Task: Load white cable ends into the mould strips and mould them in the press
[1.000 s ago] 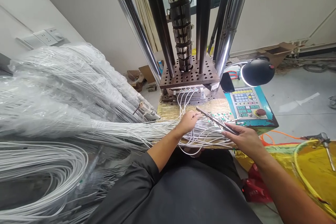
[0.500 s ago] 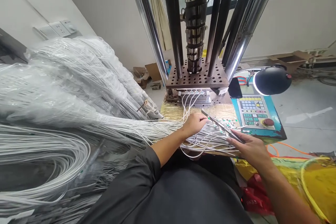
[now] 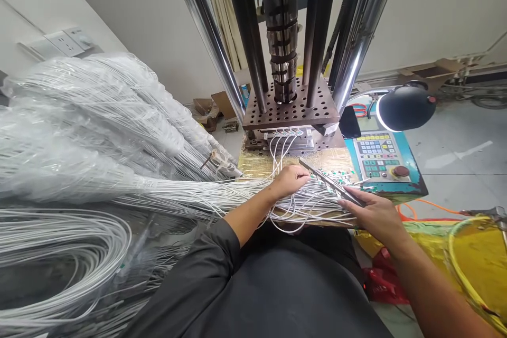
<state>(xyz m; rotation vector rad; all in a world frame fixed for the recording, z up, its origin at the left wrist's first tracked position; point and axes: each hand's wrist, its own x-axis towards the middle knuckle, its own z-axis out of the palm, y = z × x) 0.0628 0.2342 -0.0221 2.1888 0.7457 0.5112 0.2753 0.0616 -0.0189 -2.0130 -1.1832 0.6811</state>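
Loading step, I'd say: right hand holds the metal bar in a closed grip, just in front of the press. Left hand pinches a white cable at the bar's far end. Seating it needs careful alignment.

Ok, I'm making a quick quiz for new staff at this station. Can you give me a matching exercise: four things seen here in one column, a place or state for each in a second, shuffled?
Things:
1. left hand
2. right hand
3. desk lamp
4. control panel

Places or states:
A. lit, above the keypad
B. holds the near end of a thin metal bar
C. rests on the white wires, at the bar's far end
D. right of the press, with a red knob

Pairs: 1-C, 2-B, 3-A, 4-D
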